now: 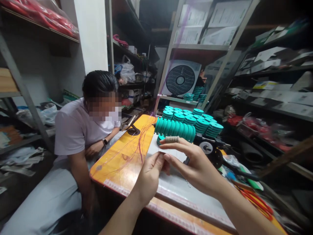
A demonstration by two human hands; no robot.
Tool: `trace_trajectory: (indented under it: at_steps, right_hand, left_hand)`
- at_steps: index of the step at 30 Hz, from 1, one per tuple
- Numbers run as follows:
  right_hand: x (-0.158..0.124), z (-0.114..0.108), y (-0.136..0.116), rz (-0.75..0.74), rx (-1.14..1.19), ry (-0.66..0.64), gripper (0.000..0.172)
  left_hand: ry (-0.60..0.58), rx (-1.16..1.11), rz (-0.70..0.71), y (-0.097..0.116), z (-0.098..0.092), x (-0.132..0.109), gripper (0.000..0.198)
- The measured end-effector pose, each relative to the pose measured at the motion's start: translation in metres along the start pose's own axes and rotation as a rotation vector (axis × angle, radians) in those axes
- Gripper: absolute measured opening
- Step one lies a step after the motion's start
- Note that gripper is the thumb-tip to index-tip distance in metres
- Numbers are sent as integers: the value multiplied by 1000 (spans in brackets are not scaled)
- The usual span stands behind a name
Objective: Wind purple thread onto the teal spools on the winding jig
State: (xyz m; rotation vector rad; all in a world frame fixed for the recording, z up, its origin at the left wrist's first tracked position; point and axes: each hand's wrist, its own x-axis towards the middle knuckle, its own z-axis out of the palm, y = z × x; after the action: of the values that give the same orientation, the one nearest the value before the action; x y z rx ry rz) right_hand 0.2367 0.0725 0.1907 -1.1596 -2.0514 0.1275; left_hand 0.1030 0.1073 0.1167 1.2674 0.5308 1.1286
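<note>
Over the near part of the table, my left hand [150,174] is closed, thumb and fingertips pinched together. Whatever lies in that pinch is too small or hidden to make out. My right hand [193,160] reaches in beside it with fingers stretched out and apart, its thumb tip close to the left fingertips. A tan wrap [172,139] covers one right finger. Just beyond the hands is a row of ribbed teal bobbins [174,129] on the shaft of a black winding machine [207,148]. Fine reddish-purple wires [140,143] trail across the orange table [122,160].
Stacks of teal discs [202,125] stand behind the machine. A person [80,137] sits at the left. A box fan [181,78] is on the back shelf. A black stand [133,130] sits on the table's far left; red-handled tools [256,200] lie at the right.
</note>
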Motion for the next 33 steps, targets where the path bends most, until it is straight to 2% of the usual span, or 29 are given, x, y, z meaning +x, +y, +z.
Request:
trace_trajectory:
  at_steps: [5,10,14,20,26,30,33]
  right_hand:
    - [4,-2,5,71,213,66,14]
    - [2,1,13,70,200,114,12]
    - [1,-2,14,-104,-101,98,12]
    - [1,-9,10,-420,-661,-132,11]
    - [3,1,9,-503,-922,-324,12]
    - [5,2,17,-511,-822,-317,7]
    - [4,-2,26,-365,-589,-248,12]
  left_hand:
    - [-136,-99,-47,0,11,-7,34]
    - [-136,-272,-128,-2,14,-9,29]
    - [-76,-247,-167,0,8,-9,24]
    - [-46,-13,-153,-6,-7,-6,25]
    - [-82,207,-106,-16,-11,-4,24]
    - [-64,281,-63,-20,-12,0,25]
    - [-66,142,-100,-19,-14,3,23]
